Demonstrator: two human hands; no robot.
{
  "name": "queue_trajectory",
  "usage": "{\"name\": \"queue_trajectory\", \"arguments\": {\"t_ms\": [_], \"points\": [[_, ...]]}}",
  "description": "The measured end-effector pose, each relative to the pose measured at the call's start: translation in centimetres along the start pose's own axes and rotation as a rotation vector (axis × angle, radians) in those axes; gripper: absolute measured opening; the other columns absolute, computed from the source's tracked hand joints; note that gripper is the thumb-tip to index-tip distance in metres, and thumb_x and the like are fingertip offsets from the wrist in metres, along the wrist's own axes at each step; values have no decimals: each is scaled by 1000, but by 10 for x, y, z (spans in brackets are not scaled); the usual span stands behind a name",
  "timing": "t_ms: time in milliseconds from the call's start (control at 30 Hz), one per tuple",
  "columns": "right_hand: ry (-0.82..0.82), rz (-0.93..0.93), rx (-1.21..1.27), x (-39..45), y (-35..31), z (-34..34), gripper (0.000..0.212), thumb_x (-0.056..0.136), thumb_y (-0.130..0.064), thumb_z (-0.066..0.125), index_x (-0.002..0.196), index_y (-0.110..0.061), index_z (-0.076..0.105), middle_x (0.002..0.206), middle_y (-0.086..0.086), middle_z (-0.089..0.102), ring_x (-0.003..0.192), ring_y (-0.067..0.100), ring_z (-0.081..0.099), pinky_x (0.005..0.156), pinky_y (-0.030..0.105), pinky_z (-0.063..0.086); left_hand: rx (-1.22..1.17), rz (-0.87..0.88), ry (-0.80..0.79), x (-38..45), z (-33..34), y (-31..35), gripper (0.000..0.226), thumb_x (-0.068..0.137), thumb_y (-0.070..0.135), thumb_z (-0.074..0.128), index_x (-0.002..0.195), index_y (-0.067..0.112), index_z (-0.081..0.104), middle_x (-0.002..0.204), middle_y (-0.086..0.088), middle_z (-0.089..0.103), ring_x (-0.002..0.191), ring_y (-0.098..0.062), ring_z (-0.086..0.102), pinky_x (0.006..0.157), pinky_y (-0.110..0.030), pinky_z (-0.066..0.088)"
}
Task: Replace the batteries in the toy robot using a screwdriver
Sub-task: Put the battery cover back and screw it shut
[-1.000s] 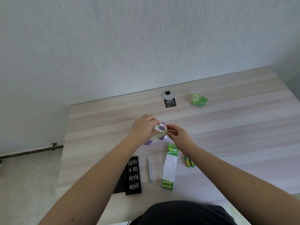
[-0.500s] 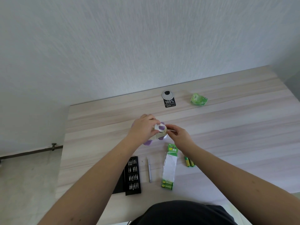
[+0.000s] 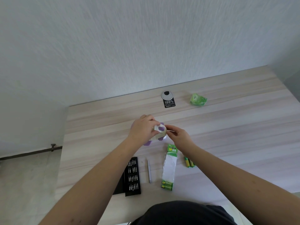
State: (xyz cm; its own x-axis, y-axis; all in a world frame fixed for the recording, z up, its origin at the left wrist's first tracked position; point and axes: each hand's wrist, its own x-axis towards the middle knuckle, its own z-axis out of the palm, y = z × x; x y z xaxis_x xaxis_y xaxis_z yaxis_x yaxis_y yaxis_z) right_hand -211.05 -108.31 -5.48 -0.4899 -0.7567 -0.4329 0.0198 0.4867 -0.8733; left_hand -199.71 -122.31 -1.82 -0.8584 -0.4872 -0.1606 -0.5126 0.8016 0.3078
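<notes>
My left hand (image 3: 143,129) grips the white and purple toy robot (image 3: 159,129) from the left and holds it just above the table (image 3: 227,127). My right hand (image 3: 177,137) meets the toy from the right, its fingertips pinching a small thin white piece (image 3: 170,131) at the toy's side. The slim silver screwdriver (image 3: 149,170) lies loose on the table in front of the toy. A green GP battery pack (image 3: 169,166) with batteries at its near end lies beside it. Loose green and yellow batteries (image 3: 189,162) lie under my right wrist.
An open black case of screwdriver bits (image 3: 132,175) lies near my left forearm. A crumpled green wrapper (image 3: 198,99) and a round cable grommet (image 3: 167,95) with a black label (image 3: 168,103) sit at the back near the wall. The table's left edge runs close to the bit case.
</notes>
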Motion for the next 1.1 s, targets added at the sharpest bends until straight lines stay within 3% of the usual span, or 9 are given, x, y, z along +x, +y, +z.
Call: {"name": "queue_trajectory", "arguments": {"t_ms": [267,433,533,600,733,900,1033,1100], "points": [[6,19,6,-1,-3,1,28,100,-25,48,123,-31,63,103,-11,66,97,7,59,82,23,43,-14,-17,-20,3,-1,3,29,83,38,68,112,32,70,107,10,61,108,-15,48,89,-38,43],[51,44,70,-2,-9,5,17,97,-38,51,100,-29,65,87,-18,71,88,0,60,75,18,43,-8,0,29,1,3,5,28,82,37,68,110,30,71,104,9,63,104,-16,50,87,-38,43],[55,56,67,1,-16,9,31,91,-51,56,101,-23,62,85,-13,74,87,-4,62,77,20,44,-31,-7,73,-1,8,1,25,77,34,73,102,29,73,100,10,63,102,-18,50,84,-39,45],[72,93,64,6,-15,13,44,85,-58,60,105,-18,58,81,-8,75,89,4,66,81,27,49,-57,-17,107,-1,10,-1,22,73,33,77,94,29,74,99,11,61,99,-18,50,82,-40,47],[89,137,90,12,-11,18,56,78,-62,65,107,-16,56,72,-3,73,85,12,69,88,40,54,-95,-62,43,4,7,-2,24,69,40,80,91,34,73,113,11,57,104,-16,49,88,-36,45],[24,114,11,14,-12,15,48,81,-59,63,109,-20,63,72,-2,74,82,8,67,89,37,53,-131,-115,-47,10,0,1,28,67,43,81,92,33,71,113,13,55,107,-14,50,90,-33,44],[-20,105,-50,18,-19,15,36,84,-52,63,98,-19,66,71,2,74,73,8,62,75,28,47,-137,-126,-29,13,-1,0,32,70,48,79,96,32,72,113,12,57,106,-13,52,88,-26,41],[-30,107,-51,21,-20,15,37,84,-51,63,101,-18,66,69,2,74,72,5,63,71,25,45,-124,-114,-27,13,0,-1,34,69,49,79,98,32,72,113,12,57,106,-13,53,88,-26,41]]}}
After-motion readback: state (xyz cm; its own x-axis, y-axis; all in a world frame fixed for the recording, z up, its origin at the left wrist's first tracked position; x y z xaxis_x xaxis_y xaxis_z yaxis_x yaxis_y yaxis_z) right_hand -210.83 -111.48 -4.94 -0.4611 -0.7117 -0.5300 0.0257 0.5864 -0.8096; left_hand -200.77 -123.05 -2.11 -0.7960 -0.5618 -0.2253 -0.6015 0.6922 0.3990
